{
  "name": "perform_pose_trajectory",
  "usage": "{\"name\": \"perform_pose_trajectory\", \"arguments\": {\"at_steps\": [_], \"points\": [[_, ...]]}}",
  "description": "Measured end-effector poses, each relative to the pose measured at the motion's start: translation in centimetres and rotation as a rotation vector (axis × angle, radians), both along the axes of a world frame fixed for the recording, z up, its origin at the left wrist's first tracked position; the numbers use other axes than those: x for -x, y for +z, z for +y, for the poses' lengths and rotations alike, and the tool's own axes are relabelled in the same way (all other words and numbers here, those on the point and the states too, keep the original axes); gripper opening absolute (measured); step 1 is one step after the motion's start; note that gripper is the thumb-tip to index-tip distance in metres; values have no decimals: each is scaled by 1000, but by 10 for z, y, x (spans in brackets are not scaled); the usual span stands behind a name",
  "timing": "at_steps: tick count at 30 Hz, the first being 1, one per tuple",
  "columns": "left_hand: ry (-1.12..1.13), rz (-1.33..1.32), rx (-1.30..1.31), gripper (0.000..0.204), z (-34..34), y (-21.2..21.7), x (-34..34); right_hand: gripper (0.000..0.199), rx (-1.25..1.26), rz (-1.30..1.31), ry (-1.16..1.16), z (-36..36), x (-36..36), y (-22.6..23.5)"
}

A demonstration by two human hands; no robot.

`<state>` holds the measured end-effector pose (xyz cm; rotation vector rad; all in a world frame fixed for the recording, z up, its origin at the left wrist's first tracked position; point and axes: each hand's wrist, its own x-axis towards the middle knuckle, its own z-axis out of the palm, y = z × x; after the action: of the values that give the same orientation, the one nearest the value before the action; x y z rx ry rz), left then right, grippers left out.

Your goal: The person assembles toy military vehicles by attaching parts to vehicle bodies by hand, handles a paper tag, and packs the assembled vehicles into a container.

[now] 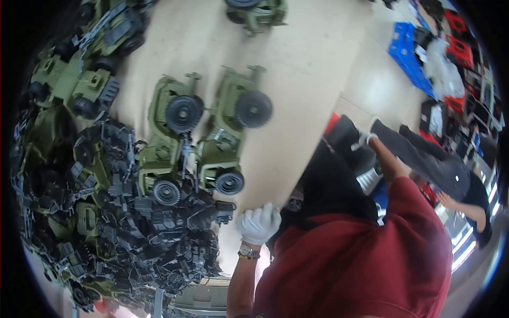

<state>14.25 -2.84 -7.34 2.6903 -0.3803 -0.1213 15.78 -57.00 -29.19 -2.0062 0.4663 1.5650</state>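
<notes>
My left hand (259, 224), in a white glove with a watch at the wrist, rests at the table's edge. Its fingers are curled closed, and whatever they may hold is hidden. My right hand (363, 139), also gloved in white, hangs beside my leg with its fingers apart and nothing visible in it. Closest to my left hand is a heap of black plastic parts (159, 238). Two green toy vehicle bodies with black wheels lie side by side beyond the heap: one vehicle (159, 140) and, to its right, another vehicle (222, 143).
More green vehicles (74, 79) are piled at the left, and another vehicle (260, 13) sits at the table's far end. The pale table (302, 63) ends to my right. Beyond are a blue crate (405, 58), red containers (458, 53) and another person (450, 180).
</notes>
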Motion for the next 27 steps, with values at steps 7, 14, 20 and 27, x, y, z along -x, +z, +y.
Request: {"name": "perform_pose_trajectory", "arguments": {"at_steps": [7,14,20,27], "points": [[22,-12,-6,17,-5,11,-3,54,100,-125,79,47,37,-52],[61,-106,42,19,0,9,0,60,-232,-86,113,29,32,-89],[50,-94,106,22,-1,8,-4,61,-269,22,749,32,-24,-23],[18,-255,62,26,-6,8,4,62,-259,199,1506,67,-112,22]]}}
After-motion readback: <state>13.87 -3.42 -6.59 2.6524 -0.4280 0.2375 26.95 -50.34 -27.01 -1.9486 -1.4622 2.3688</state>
